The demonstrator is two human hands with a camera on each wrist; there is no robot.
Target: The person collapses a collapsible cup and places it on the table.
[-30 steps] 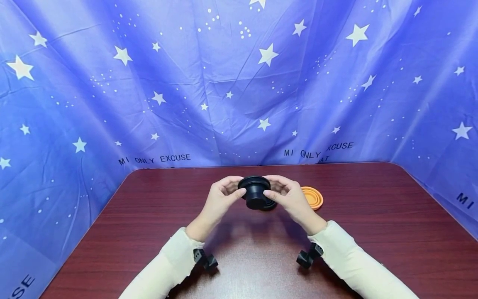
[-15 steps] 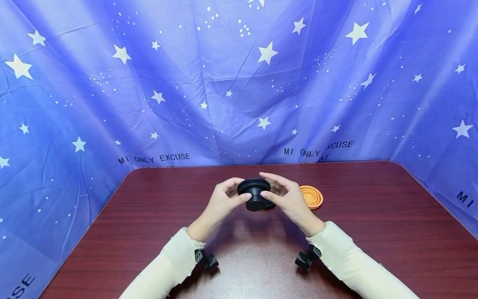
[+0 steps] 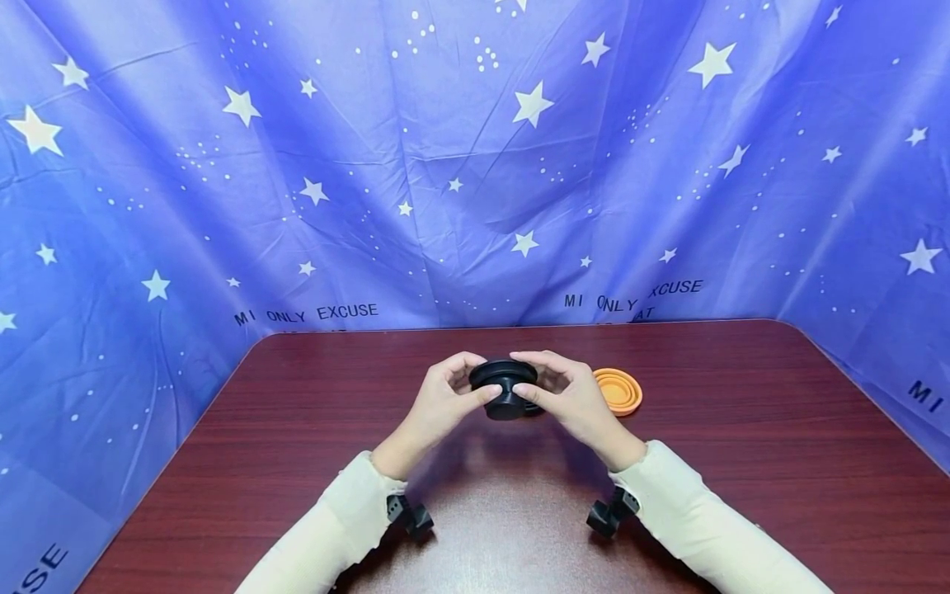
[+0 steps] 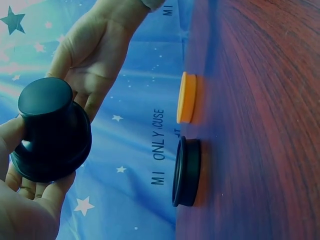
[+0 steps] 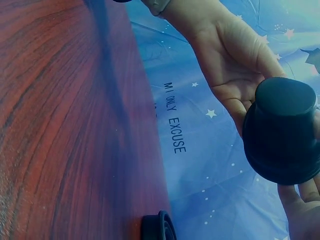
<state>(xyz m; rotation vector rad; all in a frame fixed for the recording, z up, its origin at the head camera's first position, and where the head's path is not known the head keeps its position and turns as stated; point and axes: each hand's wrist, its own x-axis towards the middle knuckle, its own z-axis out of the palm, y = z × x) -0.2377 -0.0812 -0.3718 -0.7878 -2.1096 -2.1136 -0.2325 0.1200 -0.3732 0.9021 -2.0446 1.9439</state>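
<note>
Both hands hold a black collapsible cup [image 3: 505, 404] above the table, its wide rim away from me and its narrow base toward me. From the left, my left hand [image 3: 439, 400] grips it with the thumb on its side and fingers behind the rim. My right hand [image 3: 582, 404] does the same from the right. In the left wrist view the cup [image 4: 52, 132] is drawn out, with a smooth stepped wall. Behind it a second black cup [image 4: 189, 172] lies flattened on the table. An orange collapsed cup [image 3: 618, 392] with ringed folds lies just beyond the right hand.
A dark red wood-grain table [image 3: 297, 429] spans the area under the hands. At its far edge hangs a blue curtain [image 3: 445, 165] with white stars and lettering. Small black devices [image 3: 612, 511] are strapped at both wrists.
Both thumbs have slid inward on the cup, closer together. The cup has dropped slightly. My right index finger lifted off the rim and came back down.
</note>
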